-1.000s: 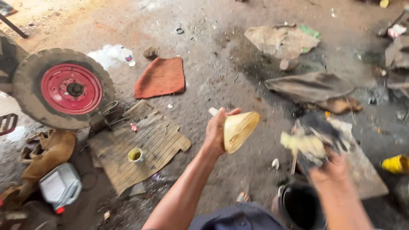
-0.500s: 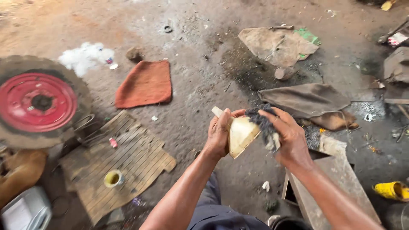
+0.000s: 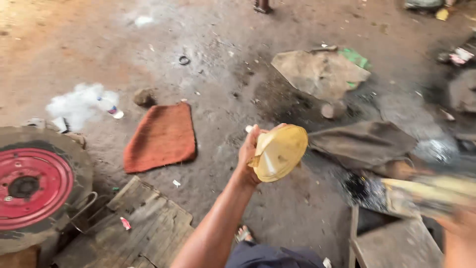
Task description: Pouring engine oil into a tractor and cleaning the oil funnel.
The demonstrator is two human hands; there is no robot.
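I hold a yellow funnel (image 3: pixel 278 152) up in my left hand (image 3: pixel 249 151), fingers wrapped around its narrow spout end, with the wide mouth tipped to the right. It sits in the air to the right of the orange mat (image 3: pixel 161 136) and well clear of the ground. It looks like thin plastic: light, fairly stiff, probably greasy and so a bit slippery. I judge the neck where spout meets cone to be the safest place to grip; squeezing the wide rim would likely flex it.

My right hand (image 3: pixel 458 233) is low at the frame's right edge, far to the right of the mat, closed around a blurred bundle of dirty rag (image 3: pixel 426 193); I cannot tell more of it.

Compared with 0.5 s ago, my right hand has pulled away from the funnel, where it was pressing the rag against the cone, and the funnel now stands alone.
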